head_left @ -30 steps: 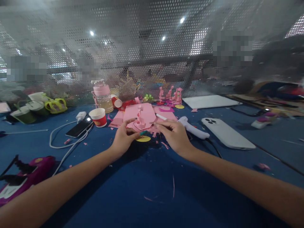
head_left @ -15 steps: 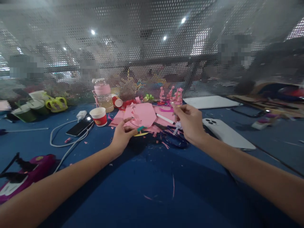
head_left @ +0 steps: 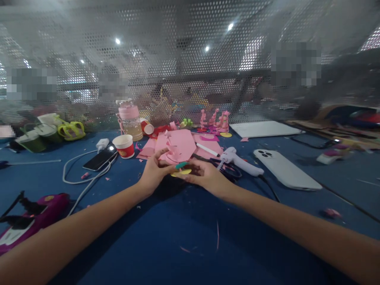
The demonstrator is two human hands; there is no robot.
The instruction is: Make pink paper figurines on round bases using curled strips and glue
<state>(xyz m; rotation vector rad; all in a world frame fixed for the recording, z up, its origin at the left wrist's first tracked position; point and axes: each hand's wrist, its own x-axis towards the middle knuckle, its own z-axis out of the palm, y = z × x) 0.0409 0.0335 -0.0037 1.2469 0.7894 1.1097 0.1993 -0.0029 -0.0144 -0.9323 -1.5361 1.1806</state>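
Observation:
Just above the blue table's middle, my left hand (head_left: 153, 174) holds a small paper tree (head_left: 181, 166). It has a curled pink strip topped by a star, a teal band low down and a yellow disc as its base. My right hand (head_left: 209, 177) closes on the right side of that base, thumb below and fingers partly hidden behind. To the right of this hand, a white glue gun (head_left: 242, 163) lies with its nozzle toward the front left. Blue-handled scissors (head_left: 230, 171) lie partly under it. Pink paper sheets (head_left: 181, 142) spread behind my hands, with a white marker (head_left: 208, 150) on them.
Similar pink paper trees (head_left: 224, 122) stand at the back by the perforated screen. A paper cup (head_left: 123, 147), bottle (head_left: 130, 120), cabled black phone (head_left: 99, 157) and purple tool (head_left: 38, 211) are on the left. A white phone (head_left: 286, 169) and white board (head_left: 265, 128) are on the right.
My right hand has come left and down from over the glue gun to the paper tree's base, uncovering the glue gun. My left hand still holds the tree, now with its base raised slightly.

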